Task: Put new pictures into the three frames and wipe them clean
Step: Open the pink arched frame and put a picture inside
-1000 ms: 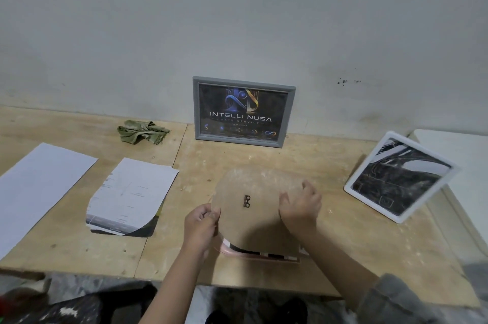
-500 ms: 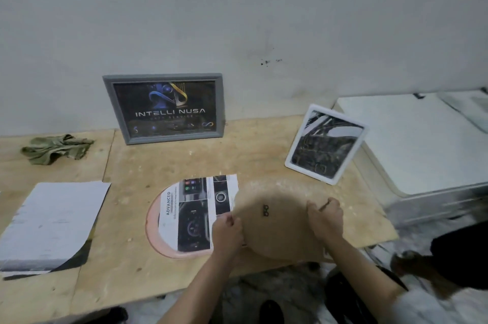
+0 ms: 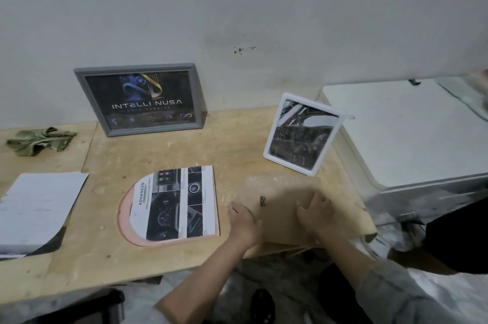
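- Head view: both hands are on the brown backing board (image 3: 287,207), which lies flat at the counter's (image 3: 237,144) near right edge. The left hand (image 3: 244,223) has fingers curled at the board's left edge; the right hand (image 3: 315,214) has fingers bent down on its right part. Whether they pinch it or just press it I can't tell (blurry).
- The pink arched frame (image 3: 124,220) lies face down just left of the board, w/ a printed picture (image 3: 175,205) laid in it, "ADVANCED" legible.
- The grey frame (image 3: 140,99) leans on the wall and the white frame (image 3: 302,133) stands at right; both hold pics.
- A green cloth (image 3: 39,139) sits far left by the wall, and loose paper sheets (image 3: 39,207) lie at left.
- Step, as I judge it: the 3rd frame is open w/ its back off, and the print is seated or being swapped.
- Next needs: check the print sits square in the arch, lift the board, line up its curved end w/ the frame, press it in, then fetch the cloth and wipe.
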### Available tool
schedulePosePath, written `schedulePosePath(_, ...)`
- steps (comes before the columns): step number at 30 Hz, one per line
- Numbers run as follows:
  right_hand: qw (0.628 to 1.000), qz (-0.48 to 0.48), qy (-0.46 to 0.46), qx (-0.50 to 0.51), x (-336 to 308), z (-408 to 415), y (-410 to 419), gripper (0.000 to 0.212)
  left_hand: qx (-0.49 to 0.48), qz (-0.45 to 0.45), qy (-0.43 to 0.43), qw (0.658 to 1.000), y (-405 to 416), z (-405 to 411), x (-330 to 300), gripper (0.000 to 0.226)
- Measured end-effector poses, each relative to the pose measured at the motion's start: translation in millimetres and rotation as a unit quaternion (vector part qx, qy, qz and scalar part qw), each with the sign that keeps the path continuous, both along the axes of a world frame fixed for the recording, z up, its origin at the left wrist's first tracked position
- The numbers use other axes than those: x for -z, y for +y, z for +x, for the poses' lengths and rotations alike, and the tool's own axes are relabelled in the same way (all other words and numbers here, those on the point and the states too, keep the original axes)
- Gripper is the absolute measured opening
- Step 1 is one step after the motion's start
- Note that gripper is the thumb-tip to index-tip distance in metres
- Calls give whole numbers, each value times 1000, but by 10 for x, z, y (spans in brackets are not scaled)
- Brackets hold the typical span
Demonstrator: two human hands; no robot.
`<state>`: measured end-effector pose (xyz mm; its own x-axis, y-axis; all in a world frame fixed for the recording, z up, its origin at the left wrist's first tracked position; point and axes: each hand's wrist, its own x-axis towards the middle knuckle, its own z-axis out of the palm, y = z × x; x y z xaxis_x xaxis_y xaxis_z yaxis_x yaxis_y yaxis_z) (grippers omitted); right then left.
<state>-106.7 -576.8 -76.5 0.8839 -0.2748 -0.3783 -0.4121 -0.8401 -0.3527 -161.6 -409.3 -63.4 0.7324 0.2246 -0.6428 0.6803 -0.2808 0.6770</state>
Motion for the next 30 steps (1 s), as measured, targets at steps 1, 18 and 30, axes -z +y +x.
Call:
schedulePosePath(1, 1000, -5, 4, -14, 30, -24, 11, 61, 3, 3, 2, 1000, 0, -3, 29, 100)
schedulePosePath(18, 933, 23, -127, -337, 37, -76, 1249, 62, -61, 239, -146, 958, 1183, -154, 68, 36)
schedulePosePath(30, 890, -42, -75, -448, 396, 45, 2255, 80, 62, 298, -126, 944, 2634, -448, 497, 70)
